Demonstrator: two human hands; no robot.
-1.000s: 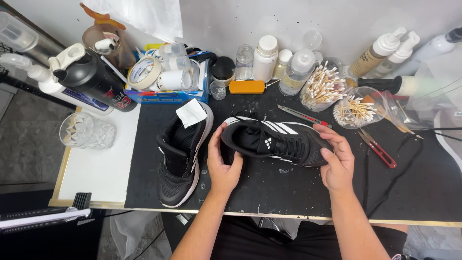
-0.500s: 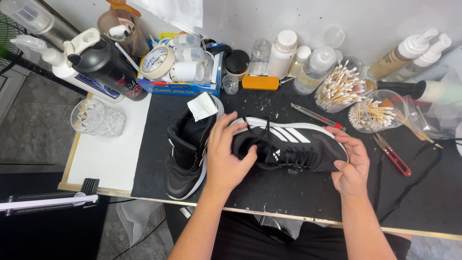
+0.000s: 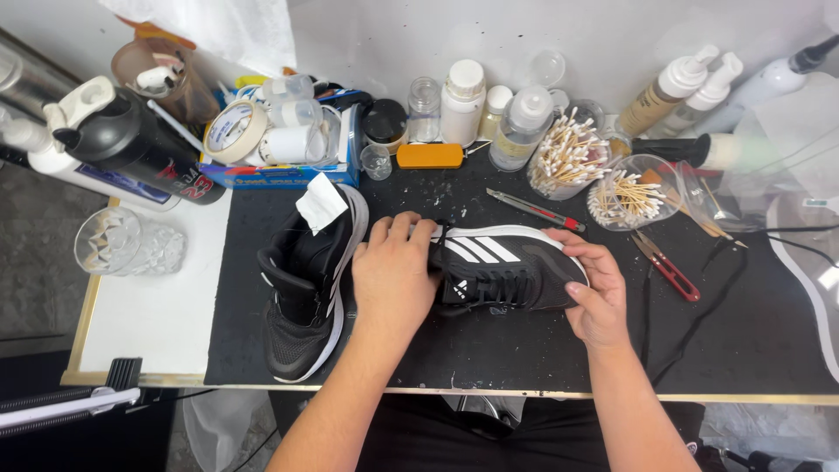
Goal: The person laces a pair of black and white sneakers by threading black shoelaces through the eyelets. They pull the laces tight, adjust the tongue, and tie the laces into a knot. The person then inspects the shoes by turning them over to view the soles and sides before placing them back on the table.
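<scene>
Between the 2 hands, at the middle of the black mat on the desk (image 3: 157, 297), lies a black sneaker with white stripes (image 3: 502, 267), resting on its side with the laces and tongue facing the camera. The left hand (image 3: 393, 275) lies palm down over its heel end, fingers (image 3: 411, 232) curled over the collar and closed on it, the forearm rising from the lower edge at a slant. The right hand (image 3: 594, 293) cups the toe end, thumb along the near side and fingers wrapped over the top, also gripping; its forearm comes up from below, leaning slightly inward. The shoe's long axis runs left to right across the desk, heel toward the left hand and toe toward the right hand.

Just left of the left hand stands a second black sneaker (image 3: 306, 288), sole down, its long axis running front to back, with a white paper tag (image 3: 321, 203) at its far end. Right of the right hand lie red-handled snips (image 3: 669, 269) and a loose black lace (image 3: 699, 315). Beyond the hands sit a utility knife (image 3: 535, 208), 2 clear jars of cotton swabs (image 3: 568, 157), an orange brush block (image 3: 428, 156), several white bottles (image 3: 461, 100) and a roll of masking tape (image 3: 232, 131). Far left of the left hand, a cut-glass tumbler (image 3: 118, 245) stands on the bare white part of the desk.
</scene>
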